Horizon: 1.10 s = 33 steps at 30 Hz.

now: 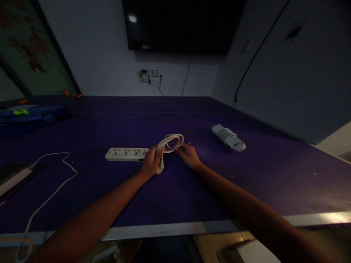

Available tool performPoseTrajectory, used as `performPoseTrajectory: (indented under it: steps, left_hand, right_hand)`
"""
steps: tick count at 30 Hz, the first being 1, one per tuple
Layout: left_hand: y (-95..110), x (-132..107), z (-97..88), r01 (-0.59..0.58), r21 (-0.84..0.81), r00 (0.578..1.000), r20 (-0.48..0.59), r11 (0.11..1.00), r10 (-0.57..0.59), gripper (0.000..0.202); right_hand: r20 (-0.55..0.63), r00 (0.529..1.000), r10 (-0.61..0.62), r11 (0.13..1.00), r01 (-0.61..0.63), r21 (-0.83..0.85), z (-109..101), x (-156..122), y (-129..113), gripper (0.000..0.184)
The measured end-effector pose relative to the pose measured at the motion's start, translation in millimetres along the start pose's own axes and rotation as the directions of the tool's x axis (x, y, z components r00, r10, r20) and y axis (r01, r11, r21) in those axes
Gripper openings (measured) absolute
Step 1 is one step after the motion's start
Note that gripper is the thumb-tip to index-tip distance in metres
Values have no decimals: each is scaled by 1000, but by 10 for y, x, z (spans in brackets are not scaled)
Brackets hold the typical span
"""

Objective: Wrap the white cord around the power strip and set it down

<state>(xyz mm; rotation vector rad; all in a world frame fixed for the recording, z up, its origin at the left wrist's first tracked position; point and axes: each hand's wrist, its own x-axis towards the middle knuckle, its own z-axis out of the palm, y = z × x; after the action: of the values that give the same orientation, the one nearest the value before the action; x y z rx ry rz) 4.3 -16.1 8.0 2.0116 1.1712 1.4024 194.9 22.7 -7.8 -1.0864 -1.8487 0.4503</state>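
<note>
A white power strip [127, 154] lies on the purple table, its sockets facing up and its right end partly behind my left hand [152, 159]. That hand is closed around a looped white cord [175, 138] just past the strip's right end. My right hand [189, 153] pinches the right side of the same loops between thumb and fingers. Below my left hand hangs the cord's white plug [160, 168]; its prongs cannot be made out. Further right lies a second power strip [234, 141] with its own cord wound around it.
At the left, a white cable [64, 179] runs from a white block [15, 181] over the table's near edge. Blue cloth [35, 114] lies at the far left. Small white scraps dot the tabletop [197, 197]. A dark screen [181, 27] hangs above wall sockets [155, 73].
</note>
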Motion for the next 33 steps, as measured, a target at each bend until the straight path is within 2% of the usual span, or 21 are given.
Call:
performPoseTrajectory:
  steps: [6,12,17,23,26,28,30,33]
  left_hand:
    - [-16,-4,10,-23,-21,1000,-11,1000,23,35]
    - [-70,2,48,-24,-83,996,-90,996,16,32]
    - [-52,-3,63,-40,-33,985,-167,999,34,31]
    - [-46,-9,62,-45,-7,983,-176,999,43,30]
    - [-49,-14,63,-27,-18,986,-163,999,24,30]
    - [-51,-18,65,-25,-30,989,-149,999,21,30]
    - [-55,-20,69,-35,-35,990,-135,999,29,29]
    - [-64,-21,75,-42,-54,992,-121,998,35,28]
  right_hand:
    - [-21,998,53,998,-54,-34,-10,-9,-2,32]
    - [-73,995,69,994,-74,-78,-35,-18,-11,30]
    - [-88,993,74,994,-81,-76,-41,-23,0,28]
    - [-124,987,104,988,-117,-98,-48,-40,-22,26]
    - [-152,981,123,992,-119,30,-21,-31,-10,26]
    - [-144,979,146,976,-119,183,14,-9,15,38]
    - [-110,976,189,929,-141,342,55,21,50,51]
    - [-59,964,260,853,-200,483,101,65,100,57]
